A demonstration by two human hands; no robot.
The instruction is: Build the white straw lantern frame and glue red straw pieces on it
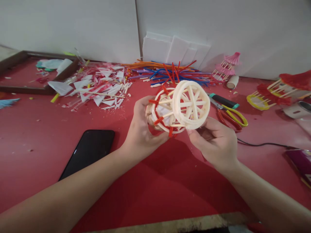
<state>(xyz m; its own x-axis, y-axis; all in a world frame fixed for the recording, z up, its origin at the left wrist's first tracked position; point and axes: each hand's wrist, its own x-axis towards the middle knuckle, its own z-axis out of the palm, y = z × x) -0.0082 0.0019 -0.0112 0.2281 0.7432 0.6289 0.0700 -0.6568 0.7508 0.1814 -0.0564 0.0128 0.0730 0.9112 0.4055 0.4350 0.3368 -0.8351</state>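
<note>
Between my two hands, tilted above the red table, is a handmade tower model point(191, 104) of cream-coloured rings joined by thin sticks. Its end ring, crossed by spokes like a wheel, faces me on the right. Red pieces and a red strip sit around the ring nearer my left hand. My left hand point(143, 127) is wrapped round the model's left end, with the thumb below. My right hand point(216, 139) pinches the lower edge of the spoked ring; some of its fingers are hidden behind it. White material shows inside the model.
A black phone point(89, 153) lies at left. Behind are paper and stick scraps point(102, 87), coloured pipe-like sticks point(155, 72) and a wooden frame point(26, 89). To the right lie scissors point(233, 116), a pink tower model point(225, 66) and a red-and-yellow one point(274, 92).
</note>
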